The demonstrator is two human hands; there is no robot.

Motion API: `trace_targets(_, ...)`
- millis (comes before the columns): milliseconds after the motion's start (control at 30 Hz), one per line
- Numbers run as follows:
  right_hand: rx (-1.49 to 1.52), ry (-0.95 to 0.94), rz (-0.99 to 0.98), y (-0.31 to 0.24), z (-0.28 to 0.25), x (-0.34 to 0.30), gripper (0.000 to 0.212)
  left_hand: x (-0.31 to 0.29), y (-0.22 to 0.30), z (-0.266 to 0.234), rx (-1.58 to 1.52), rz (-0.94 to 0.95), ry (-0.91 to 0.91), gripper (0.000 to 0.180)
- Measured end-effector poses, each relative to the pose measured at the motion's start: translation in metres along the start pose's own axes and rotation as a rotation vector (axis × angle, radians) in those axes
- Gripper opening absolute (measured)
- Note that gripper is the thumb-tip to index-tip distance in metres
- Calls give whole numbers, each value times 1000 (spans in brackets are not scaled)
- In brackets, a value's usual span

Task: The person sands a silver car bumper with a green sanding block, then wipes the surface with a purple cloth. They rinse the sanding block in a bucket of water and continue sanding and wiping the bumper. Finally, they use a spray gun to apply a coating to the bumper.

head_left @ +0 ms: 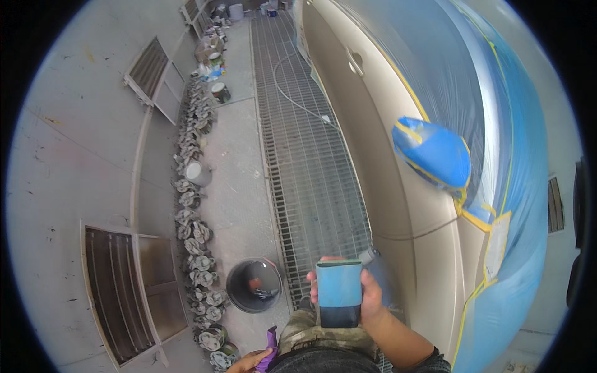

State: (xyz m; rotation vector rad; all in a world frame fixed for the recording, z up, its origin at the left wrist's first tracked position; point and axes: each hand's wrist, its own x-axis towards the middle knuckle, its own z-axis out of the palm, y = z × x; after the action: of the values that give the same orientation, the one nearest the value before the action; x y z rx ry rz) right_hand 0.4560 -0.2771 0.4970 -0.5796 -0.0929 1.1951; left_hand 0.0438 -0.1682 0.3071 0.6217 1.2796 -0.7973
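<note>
My right hand (372, 301) holds up a flat rectangular block (339, 287), light blue above and black along its lower part. Its thumb and fingers wrap round the two sides. Low at the bottom edge, my left hand (250, 361) is closed on a purple strip (271, 347) that looks soft or bent; the rest of that hand is cut off by the frame. Just right of my right hand stands the beige side panel (398, 205) of a car, apart from the block. The car's side mirror (433, 152) is wrapped in blue film and yellow tape.
A dark bucket (254, 286) with a reddish thing inside stands left of my legs. Floor grating (305, 155) runs alongside the car, with a hose (287, 94) across it. Crumpled grey bundles (199, 261), tins and a white tub (198, 173) line the wall. Blue masking film (516, 248) covers the car's upper part.
</note>
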Motion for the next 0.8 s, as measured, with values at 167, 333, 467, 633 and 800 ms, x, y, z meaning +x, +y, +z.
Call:
trace_targets(167, 8, -137, -77, -58, 10, 108, 87, -16, 107, -37, 337, 21, -19, 68)
trace_targets(333, 51, -113, -8, -91, -30, 260, 77, -39, 331, -2, 94, 427, 99, 65)
trace_targets(467, -53, -127, 196, -120, -39, 392, 68, -86, 485, 3, -243, 711, 146, 64)
trace_targets(633, -365, -240, 343, -163, -12, 505, 50, -142, 614, -44, -533, 965, -71, 61)
trace_targets(800, -364, -226, 325, -221, -21, 610, 46, -97, 795, -42, -590, 975, -432, 58)
